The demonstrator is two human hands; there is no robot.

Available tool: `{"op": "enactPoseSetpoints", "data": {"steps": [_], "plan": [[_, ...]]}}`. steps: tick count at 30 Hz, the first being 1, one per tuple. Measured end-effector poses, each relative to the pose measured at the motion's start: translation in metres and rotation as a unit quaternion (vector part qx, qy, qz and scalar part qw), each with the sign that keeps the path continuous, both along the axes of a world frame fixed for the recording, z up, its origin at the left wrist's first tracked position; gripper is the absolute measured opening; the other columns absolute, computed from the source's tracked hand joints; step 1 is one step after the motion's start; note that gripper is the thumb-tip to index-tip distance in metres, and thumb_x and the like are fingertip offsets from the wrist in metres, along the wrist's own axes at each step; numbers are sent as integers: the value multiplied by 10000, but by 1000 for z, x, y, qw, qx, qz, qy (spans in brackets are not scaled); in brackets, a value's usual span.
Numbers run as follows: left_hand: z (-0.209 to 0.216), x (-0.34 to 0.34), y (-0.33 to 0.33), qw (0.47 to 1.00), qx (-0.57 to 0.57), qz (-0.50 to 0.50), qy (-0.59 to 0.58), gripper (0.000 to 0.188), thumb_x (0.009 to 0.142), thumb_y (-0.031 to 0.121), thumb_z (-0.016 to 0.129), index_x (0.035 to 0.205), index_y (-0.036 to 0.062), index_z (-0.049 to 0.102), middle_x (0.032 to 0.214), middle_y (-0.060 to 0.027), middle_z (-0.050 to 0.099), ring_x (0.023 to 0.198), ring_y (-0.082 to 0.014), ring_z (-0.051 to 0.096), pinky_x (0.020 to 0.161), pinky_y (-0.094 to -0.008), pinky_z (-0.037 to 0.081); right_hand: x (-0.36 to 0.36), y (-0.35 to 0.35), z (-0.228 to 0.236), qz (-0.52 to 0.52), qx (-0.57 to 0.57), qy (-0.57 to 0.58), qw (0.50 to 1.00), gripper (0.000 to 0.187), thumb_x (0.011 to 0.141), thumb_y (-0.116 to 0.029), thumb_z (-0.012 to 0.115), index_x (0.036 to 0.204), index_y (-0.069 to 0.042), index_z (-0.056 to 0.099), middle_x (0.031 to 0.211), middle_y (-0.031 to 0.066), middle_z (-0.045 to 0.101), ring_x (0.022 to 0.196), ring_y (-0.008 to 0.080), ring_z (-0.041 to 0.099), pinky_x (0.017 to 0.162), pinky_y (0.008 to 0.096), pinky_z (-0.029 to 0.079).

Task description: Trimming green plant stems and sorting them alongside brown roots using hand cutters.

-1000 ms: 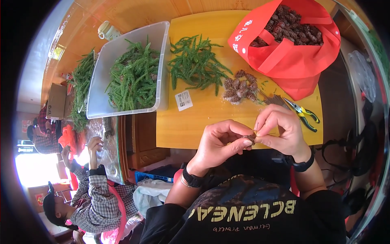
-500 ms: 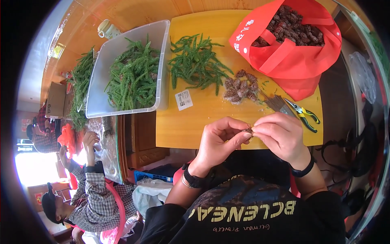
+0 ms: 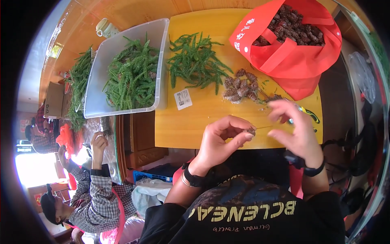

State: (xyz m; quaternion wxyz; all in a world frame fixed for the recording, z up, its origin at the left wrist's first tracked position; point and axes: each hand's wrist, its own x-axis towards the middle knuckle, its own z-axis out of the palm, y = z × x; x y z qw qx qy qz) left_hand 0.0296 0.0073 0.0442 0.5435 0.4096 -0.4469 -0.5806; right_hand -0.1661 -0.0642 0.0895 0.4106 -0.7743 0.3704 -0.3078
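Yellow counter, head view: L hand pinches small cone over near edge, thin wire poking out twd R hand, blurred, fingers spread apart. Prob. best: keep L pinch firm but light, wire straight, so scales don't get crushed.

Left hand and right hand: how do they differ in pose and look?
The left hand pinches what looks like a small pine cone between thumb and fingers; the right hand is open, with nothing visibly held.
The left hand looks fairly sharp; the right hand's fingers are blurred.
Both are bare and have a black band at the wrist: left band, right band.
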Motion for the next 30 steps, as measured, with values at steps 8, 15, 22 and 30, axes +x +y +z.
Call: {"op": "enactPoseSetpoints", "data": {"steps": [8,15,22,30], "plan": [[-5,6,-7,977,29,-36,208,151,881,108,580,984,15,521,947,-164,622,726,-161,629,544,-213,501,-110,-32,-64,-86,-48,363,926,394,631,-34,707,963,-36,496,976,150,527,982,342,512,827,367,426],[-1,7,-5,969,29,-36,242,253,852,197,630,991,23,510,949,-203,603,691,-167,603,515,-199,486,-117,-41,-78,-133,-27,292,947,361,615,0,683,905,-27,470,923,149,510,879,337,536,769,362,446],[0,8,-6,967,31,-25,251,243,852,183,627,997,30,506,966,-206,593,696,-162,587,548,-201,485,-136,-28,-66,-160,-164,307,924,189,678,-50,622,795,-7,480,774,136,515,645,260,524,579,355,423],[2,4,-10,959,32,-33,279,218,863,164,613,1018,51,510,946,-198,594,657,-143,563,504,-184,433,-101,3,0,-104,90,187,973,162,704,-95,644,720,17,529,583,60,449,539,99,438,499,259,365]]}}
